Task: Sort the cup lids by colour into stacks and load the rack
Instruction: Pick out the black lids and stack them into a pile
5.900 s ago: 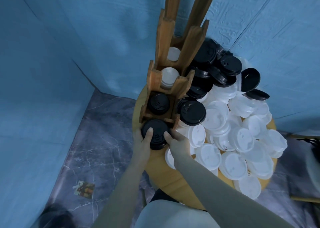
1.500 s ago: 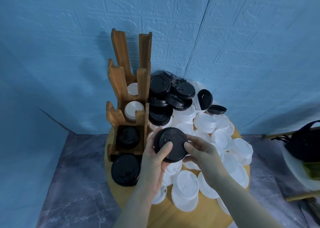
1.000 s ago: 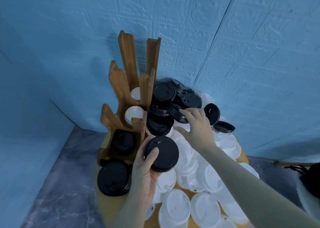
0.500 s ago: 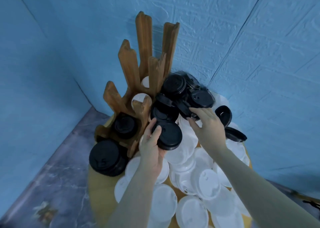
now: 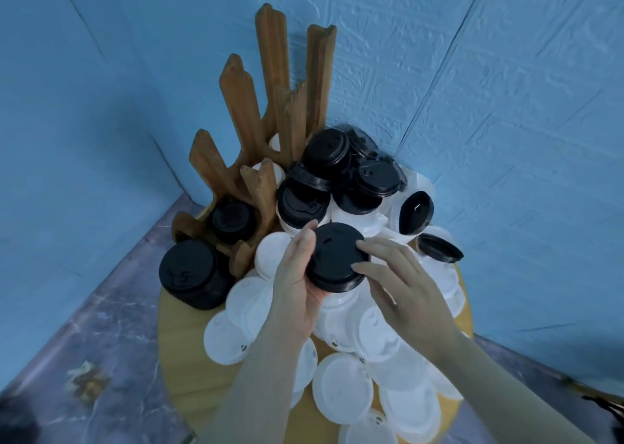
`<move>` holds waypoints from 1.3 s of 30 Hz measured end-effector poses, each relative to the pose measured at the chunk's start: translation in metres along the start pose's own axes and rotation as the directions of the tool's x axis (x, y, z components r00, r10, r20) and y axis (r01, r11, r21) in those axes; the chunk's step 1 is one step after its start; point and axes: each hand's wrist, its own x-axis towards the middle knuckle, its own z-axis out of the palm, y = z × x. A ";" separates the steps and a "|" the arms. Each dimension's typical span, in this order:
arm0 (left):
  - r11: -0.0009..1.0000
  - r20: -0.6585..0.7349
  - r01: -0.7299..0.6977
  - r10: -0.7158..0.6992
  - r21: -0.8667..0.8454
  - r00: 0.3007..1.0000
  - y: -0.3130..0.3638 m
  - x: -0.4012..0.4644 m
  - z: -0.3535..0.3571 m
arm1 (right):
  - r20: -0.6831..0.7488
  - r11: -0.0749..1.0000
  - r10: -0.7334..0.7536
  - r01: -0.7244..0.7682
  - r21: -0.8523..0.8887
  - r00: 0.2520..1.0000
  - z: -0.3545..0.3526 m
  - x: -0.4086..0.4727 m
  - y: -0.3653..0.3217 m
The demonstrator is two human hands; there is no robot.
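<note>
Here, black lid stack gripped in left hand — right hand fingers extended, touching its rim

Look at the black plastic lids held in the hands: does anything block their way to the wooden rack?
Nothing visible does. The left hand grips the black plastic lids; the right hand touches them. The wooden rack stands just beyond, to the left, past white plastic lids lying lower.

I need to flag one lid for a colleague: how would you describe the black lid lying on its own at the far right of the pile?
Start at the wooden rack on the round table, then cross the lid pile to its right edge. There a black lid lies upside down on white lids, hollow side up, apart from the black heap.
</note>
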 end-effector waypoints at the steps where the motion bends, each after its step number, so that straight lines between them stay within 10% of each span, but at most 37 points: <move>1: 1.000 -0.001 -0.013 0.013 0.016 1.000 -0.004 -0.004 0.001 | 0.014 0.998 0.045 -0.046 0.049 0.999 -0.004 -0.005 -0.001; 4: 0.999 -0.005 -0.037 0.037 0.020 0.999 -0.015 -0.014 0.003 | 0.025 0.815 0.453 -0.425 0.394 0.891 -0.017 -0.015 -0.018; 6: 0.998 0.000 -0.062 0.062 0.021 0.998 -0.023 -0.020 0.004 | 0.217 0.406 0.707 -0.638 0.654 0.673 -0.025 -0.016 -0.031; 8: 0.994 0.003 -0.094 0.094 0.064 0.996 -0.032 -0.026 0.005 | 0.432 0.039 0.760 -0.696 0.717 0.486 -0.029 -0.019 -0.036; 10: 0.984 0.009 -0.111 0.111 0.137 0.994 -0.037 -0.031 0.006 | 0.512 -0.101 0.749 -0.690 0.716 0.421 -0.032 -0.021 -0.037; 19: 0.936 0.167 0.038 -0.102 0.350 0.981 -0.048 -0.039 -0.003 | 0.427 0.162 0.742 -0.757 0.633 0.517 -0.045 -0.040 -0.017; 26: 0.957 0.039 0.009 -0.021 0.288 0.999 -0.058 -0.022 0.012 | 0.313 0.289 0.813 -0.807 0.516 0.491 -0.038 -0.032 0.023; 31: 0.971 0.026 0.012 -0.019 0.238 0.999 -0.051 -0.007 0.015 | 0.094 0.219 0.950 -0.850 0.480 0.299 -0.030 -0.002 0.091; 39: 0.982 -0.009 0.046 -0.045 0.182 0.999 -0.044 0.010 0.007 | 0.176 0.070 0.974 -0.923 0.378 0.145 0.003 0.028 0.133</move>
